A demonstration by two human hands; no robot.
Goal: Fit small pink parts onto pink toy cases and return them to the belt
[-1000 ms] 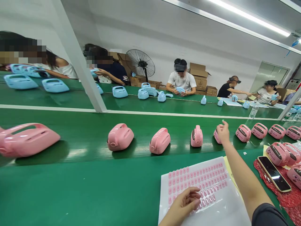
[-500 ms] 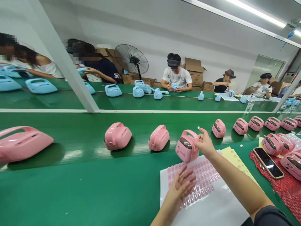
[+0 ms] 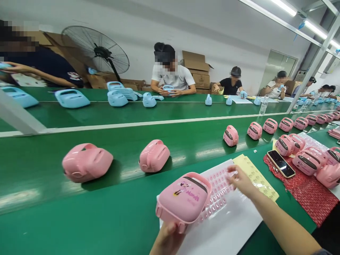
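Observation:
My left hand (image 3: 168, 238) grips a pink plastic case (image 3: 183, 198) from below, thumb at its lower edge. The case is tilted towards me, showing a cartoon figure, pink lettering, a dark strip and a carry handle. Part of the left hand is hidden beneath it. My right hand (image 3: 240, 180) hovers at the upper right of a sheet of small pink oval stickers (image 3: 219, 202), fingers bent and slightly apart; nothing clear shows in them. The sticker sheet lies on white paper (image 3: 209, 237), and the case covers its left part.
Two pink cases (image 3: 154, 156) stand on the green belt at left, with a row of pink cases (image 3: 230, 136) at right. Yellow sheets (image 3: 255, 177), a phone (image 3: 281, 163) and red bubble wrap (image 3: 300, 198) lie to my right. Co-workers (image 3: 172, 76) handle blue cases opposite.
The pink case has passed from my right hand to my left and come nearer, turning its printed face up. My right hand has moved down to the stickers. The view has swung right.

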